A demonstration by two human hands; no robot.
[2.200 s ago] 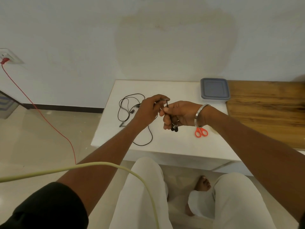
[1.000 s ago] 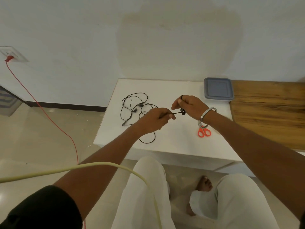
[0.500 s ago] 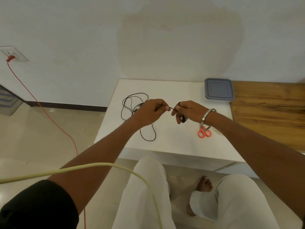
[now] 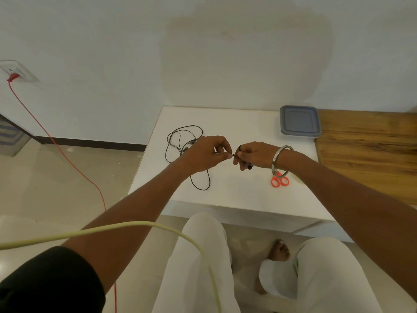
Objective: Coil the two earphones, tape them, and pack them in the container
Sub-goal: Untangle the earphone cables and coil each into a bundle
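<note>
Both hands are hovering over the white bench (image 4: 225,195). Left hand (image 4: 204,155) is pinching the black earphone cable (image 4: 200,185) between thumb and forefinger; right hand (image 4: 253,154) is gripping the same cable, fingers curled, earbuds (image 4: 249,166) hanging beneath. Slack is trailing in loops on the bench behind the left hand. Lidded grey container (image 4: 299,122) is sitting at the far right edge; orange scissors (image 4: 279,180) are lying under the right wrist.

Black, orange and grey on white

Black earphone cable (image 4: 184,141), orange-handled scissors (image 4: 279,181) and a grey-lidded container (image 4: 299,121) lie on a white counter (image 4: 234,123); beside it is brown wood grain (image 4: 365,141); a red cord (image 4: 58,150) crosses the beige floor.
</note>
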